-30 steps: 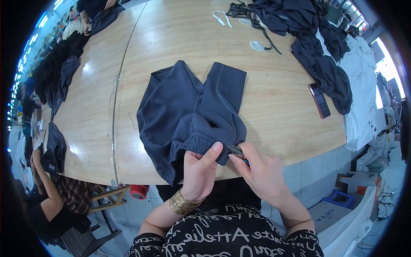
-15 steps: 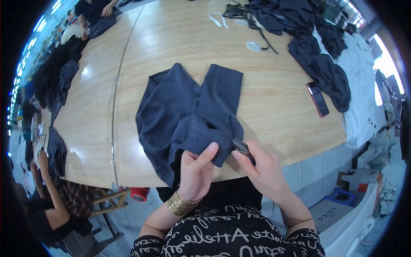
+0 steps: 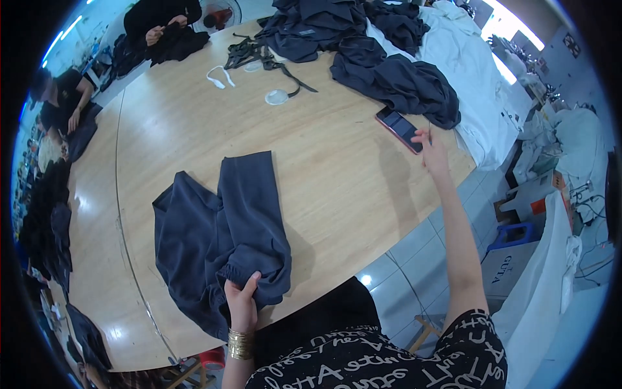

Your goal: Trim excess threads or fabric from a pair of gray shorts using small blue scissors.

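L hand (image 3: 242, 305) clamps dk. blue garment (image 3: 217, 240) lying on counter (image 3: 337, 181). R hand (image 3: 434, 155) is at near end of phone (image 3: 398, 128); can't tell if apart or tog.

Pale wooden table (image 3: 337, 188) strewn with dark clothing

A long seam (image 3: 118, 201) divides it. Near the front edge lies a navy garment (image 3: 253, 214). By the right edge a phone (image 3: 395, 125) rests screen up, just beside a crumpled dark garment (image 3: 398, 84). Farther back lie a clear disc (image 3: 276, 97), a white cord (image 3: 219, 82), dark straps (image 3: 243, 53) and a heap of dark clothes (image 3: 311, 29). White cloth (image 3: 483, 117) hangs over the right edge; more dark garments (image 3: 59, 240) line the left.
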The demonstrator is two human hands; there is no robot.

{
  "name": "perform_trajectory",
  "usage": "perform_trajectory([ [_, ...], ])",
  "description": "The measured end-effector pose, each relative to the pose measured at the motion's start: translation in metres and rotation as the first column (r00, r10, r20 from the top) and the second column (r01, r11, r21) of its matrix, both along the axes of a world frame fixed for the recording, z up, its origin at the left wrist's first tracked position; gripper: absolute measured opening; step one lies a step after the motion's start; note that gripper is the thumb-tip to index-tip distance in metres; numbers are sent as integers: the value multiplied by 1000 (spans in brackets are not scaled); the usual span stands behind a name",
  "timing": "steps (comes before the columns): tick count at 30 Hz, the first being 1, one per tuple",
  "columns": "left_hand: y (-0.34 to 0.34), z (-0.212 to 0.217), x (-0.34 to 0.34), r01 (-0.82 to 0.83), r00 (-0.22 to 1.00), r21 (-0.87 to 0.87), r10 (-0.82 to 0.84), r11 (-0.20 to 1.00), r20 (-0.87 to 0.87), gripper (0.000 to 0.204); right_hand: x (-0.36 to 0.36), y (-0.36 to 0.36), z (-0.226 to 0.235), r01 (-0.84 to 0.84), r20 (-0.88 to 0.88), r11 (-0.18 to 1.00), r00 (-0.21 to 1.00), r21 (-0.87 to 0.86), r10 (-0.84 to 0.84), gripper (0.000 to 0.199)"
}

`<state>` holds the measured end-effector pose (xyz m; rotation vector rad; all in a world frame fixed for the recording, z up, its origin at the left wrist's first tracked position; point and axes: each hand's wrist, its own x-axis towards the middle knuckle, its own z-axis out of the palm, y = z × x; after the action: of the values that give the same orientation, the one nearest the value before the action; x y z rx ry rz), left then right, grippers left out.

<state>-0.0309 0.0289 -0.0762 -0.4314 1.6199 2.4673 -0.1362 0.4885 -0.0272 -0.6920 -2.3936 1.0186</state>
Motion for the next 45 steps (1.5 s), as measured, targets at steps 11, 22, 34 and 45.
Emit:
perform_trajectory([
  [11,-4,0,-4,3,998,-61,1,998,67,44,-71,25,-36,-73,222,954,975,290,7,18],
  [22,-5,0,-3,-6,998,-61,10,998,61,42,-67,51,-31,74,63,981,994,180,-87,12],
  [34,-5,-5,-2,-15,998,-64,19,998,59,42,-78,55,-32,-89,147,957,988,276,50,17],
  [45,-3,-2,-4,4,999,-49,-2,999,52,41,-82,54,-33,-61,133,947,991,315,19,14],
])
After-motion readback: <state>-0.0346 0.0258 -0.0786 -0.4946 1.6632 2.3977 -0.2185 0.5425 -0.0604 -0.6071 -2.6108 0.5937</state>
